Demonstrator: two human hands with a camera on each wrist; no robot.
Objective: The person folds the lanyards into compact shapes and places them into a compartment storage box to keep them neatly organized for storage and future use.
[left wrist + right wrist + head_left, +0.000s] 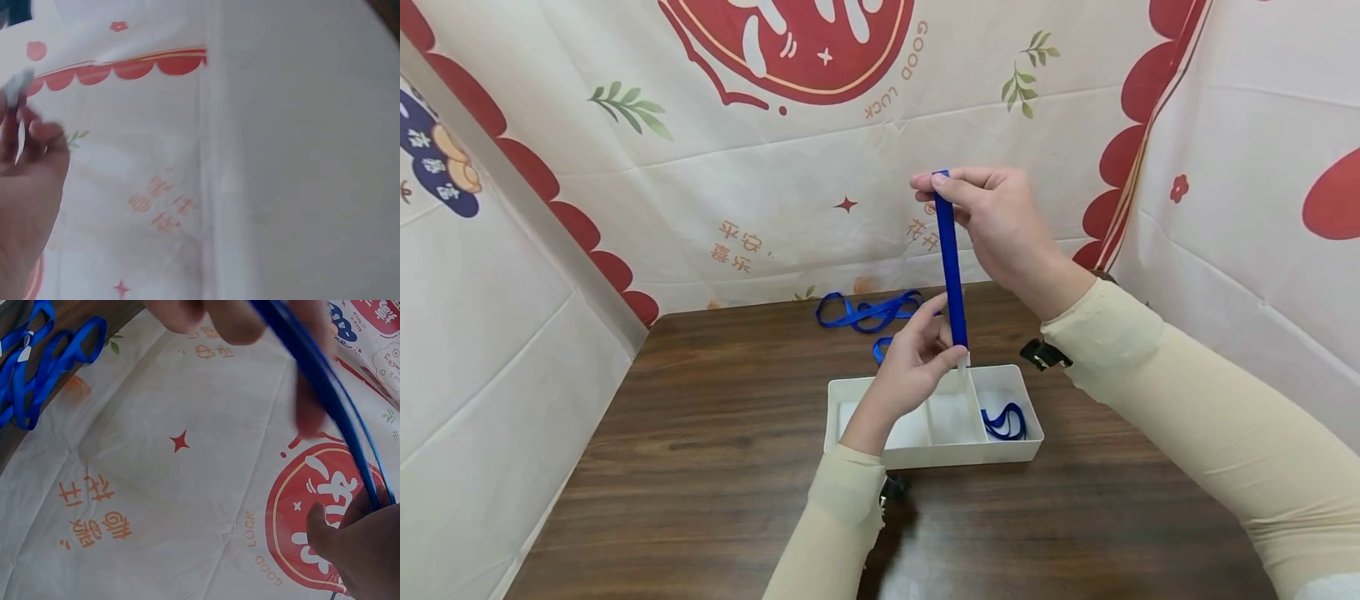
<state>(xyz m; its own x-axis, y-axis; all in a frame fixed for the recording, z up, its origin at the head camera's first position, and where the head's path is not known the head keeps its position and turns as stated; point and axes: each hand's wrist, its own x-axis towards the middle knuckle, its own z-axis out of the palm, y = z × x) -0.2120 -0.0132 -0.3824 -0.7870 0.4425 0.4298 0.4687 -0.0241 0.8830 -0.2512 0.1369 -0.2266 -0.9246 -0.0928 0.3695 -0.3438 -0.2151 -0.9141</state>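
Note:
A blue lanyard strap (950, 258), folded lengthwise into a narrow band, hangs almost upright between both hands above a white divided box (962, 455). My right hand (1003, 221) pinches its top end between thumb and fingers. At the lower end my left hand (912, 362) pinches the strap by a small white piece (963, 362), just over the box's back rim. A coiled blue strap (1009, 436) lies in the box's right compartment. In the right wrist view the held strap (325, 384) shows as layers with a slight gap between them.
More blue straps (856, 318) lie in loose loops at the back of the brown wooden table (715, 433), behind the box. Some have white pieces, seen in the right wrist view. A printed cloth backdrop (805, 225) rises at the table's back edge.

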